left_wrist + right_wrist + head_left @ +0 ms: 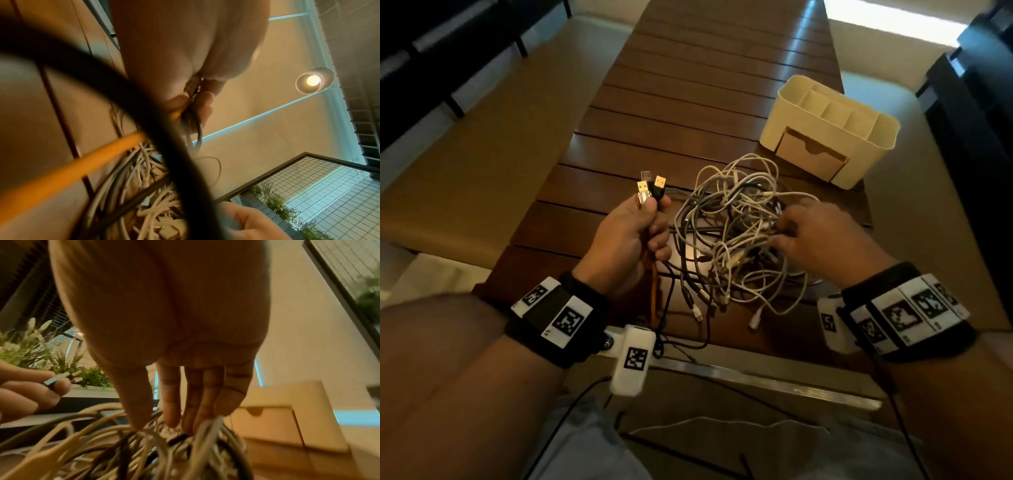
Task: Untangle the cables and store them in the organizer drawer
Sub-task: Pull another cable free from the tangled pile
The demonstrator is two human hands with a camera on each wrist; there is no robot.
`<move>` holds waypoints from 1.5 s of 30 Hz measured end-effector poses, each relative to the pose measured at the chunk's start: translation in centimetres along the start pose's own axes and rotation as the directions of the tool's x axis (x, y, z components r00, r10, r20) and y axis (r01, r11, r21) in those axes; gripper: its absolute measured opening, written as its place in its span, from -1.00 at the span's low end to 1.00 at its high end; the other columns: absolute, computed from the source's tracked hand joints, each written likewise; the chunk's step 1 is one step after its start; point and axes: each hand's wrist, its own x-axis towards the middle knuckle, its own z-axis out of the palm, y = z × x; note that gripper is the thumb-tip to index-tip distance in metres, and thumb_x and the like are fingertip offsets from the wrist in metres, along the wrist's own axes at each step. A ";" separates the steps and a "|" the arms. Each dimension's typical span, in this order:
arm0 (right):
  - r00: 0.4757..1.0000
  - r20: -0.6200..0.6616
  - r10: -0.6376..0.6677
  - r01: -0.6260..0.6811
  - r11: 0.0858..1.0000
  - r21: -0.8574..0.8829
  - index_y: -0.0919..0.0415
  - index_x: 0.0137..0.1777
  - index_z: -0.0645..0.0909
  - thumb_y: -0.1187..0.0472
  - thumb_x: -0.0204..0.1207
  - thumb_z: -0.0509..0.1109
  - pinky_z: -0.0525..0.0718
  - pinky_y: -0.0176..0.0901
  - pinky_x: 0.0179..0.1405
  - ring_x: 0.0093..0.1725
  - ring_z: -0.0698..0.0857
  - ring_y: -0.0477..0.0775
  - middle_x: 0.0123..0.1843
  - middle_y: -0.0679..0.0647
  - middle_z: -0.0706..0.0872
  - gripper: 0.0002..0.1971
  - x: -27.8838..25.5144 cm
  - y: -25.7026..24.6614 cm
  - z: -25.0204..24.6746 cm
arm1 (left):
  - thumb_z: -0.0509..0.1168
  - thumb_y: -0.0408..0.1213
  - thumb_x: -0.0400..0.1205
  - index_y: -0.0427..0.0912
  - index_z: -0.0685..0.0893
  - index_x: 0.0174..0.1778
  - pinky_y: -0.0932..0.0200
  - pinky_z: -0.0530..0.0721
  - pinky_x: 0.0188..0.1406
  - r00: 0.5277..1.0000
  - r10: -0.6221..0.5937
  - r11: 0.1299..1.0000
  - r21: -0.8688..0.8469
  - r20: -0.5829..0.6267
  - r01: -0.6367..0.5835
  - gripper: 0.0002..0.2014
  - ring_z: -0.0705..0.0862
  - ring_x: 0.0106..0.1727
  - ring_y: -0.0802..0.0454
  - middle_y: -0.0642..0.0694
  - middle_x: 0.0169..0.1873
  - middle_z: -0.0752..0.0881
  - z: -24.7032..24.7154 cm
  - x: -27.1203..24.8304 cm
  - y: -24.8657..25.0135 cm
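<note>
A tangle of white, grey and black cables (739, 233) (164, 451) (148, 186) lies on the wooden table (688, 85). My left hand (654, 219) (195, 100) (41, 391) is raised left of the tangle and grips a bunch of USB plug ends (650, 188). An orange cable (654, 291) (82, 165) and black ones hang down from it. My right hand (784, 229) (164, 423) reaches into the tangle's right side with straight fingers touching the strands. The cream organizer (832, 130) (308, 410) stands behind the tangle, its drawer (808, 157) (267, 426) closed.
The slatted table is narrow, with beige cushioned seats (482, 154) on both sides. Loose plug ends (755, 320) lie near the table's front edge. A metal strip (756, 373) runs just below that edge. Dark chairs stand at the far left and right.
</note>
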 end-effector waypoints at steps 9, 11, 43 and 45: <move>0.992 -0.007 -0.129 0.107 0.796 0.596 -0.07 0.03 0.78 0.21 0.64 0.41 0.70 -0.30 -0.04 -0.02 0.74 -0.22 -0.02 -0.23 0.78 -0.84 0.9 -0.5 1.0 | -0.02 -0.05 0.82 -0.30 0.61 0.07 0.21 0.31 -0.44 0.997 -0.032 0.998 -0.055 0.064 0.035 -0.58 0.29 -0.46 0.12 0.01 -0.41 0.36 -0.3 0.3 -0.9; 0.991 -0.048 -0.128 0.135 0.850 0.509 0.01 0.01 0.78 0.33 0.63 0.39 0.77 -0.01 0.05 0.01 0.75 -0.02 0.02 -0.16 0.77 -0.79 1.3 -0.3 1.5 | -0.03 -0.07 0.83 -0.29 0.61 0.05 0.21 0.31 -0.44 0.998 -0.032 0.998 -0.046 0.047 0.034 -0.59 0.29 -0.46 0.13 0.02 -0.42 0.36 -0.4 0.4 -1.0; 0.950 -0.308 0.057 -0.037 0.997 0.071 0.03 0.12 0.62 0.05 0.64 0.38 0.57 0.27 0.24 0.13 0.62 0.18 0.06 0.06 0.70 -0.87 0.2 -0.3 0.2 | -0.02 -0.22 0.84 -0.17 0.51 0.04 0.19 0.47 -0.46 0.998 -0.002 0.997 0.073 0.065 -0.003 -0.78 0.43 -0.48 0.10 -0.05 -0.41 0.56 0.6 -1.3 -0.6; 0.960 -0.272 0.064 -0.020 0.987 0.160 0.01 0.14 0.63 0.08 0.63 0.42 0.66 0.27 0.17 0.09 0.66 0.18 0.03 0.07 0.72 -0.87 0.1 -0.3 0.2 | 0.00 -0.23 0.84 -0.20 0.54 0.10 0.22 0.41 -0.48 0.998 0.008 0.997 0.075 0.069 -0.013 -0.77 0.37 -0.50 0.13 -0.02 -0.42 0.50 0.5 -1.2 -0.6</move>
